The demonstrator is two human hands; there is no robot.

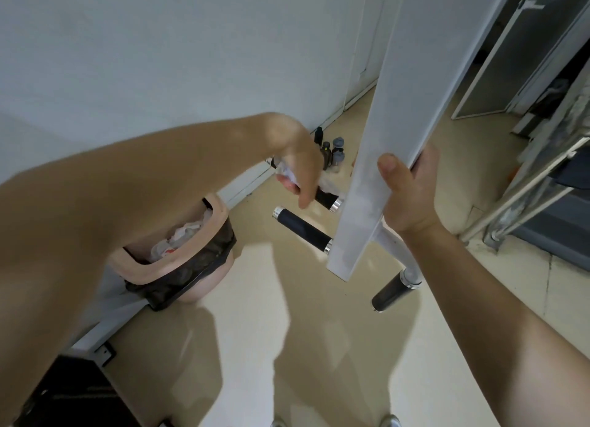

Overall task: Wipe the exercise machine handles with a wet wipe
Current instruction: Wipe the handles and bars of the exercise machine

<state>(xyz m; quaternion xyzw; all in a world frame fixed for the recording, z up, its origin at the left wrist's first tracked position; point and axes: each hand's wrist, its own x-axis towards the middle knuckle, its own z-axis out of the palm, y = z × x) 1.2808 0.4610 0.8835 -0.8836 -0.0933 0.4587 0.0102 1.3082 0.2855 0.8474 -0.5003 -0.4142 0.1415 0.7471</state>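
Our L hand (300, 158) curls wet wipe (286, 172) round far handle (325, 198) to scrub; R hand (408, 200) grips white post (383, 123) to steady it.

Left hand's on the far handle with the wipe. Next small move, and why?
Probably slide the left hand and its wet wipe along the far handle toward the chrome collar: the fingers grip the wipe at the outer end, and the black stretch beside the white beam lies uncovered. The right hand grips the beam, steadying it.
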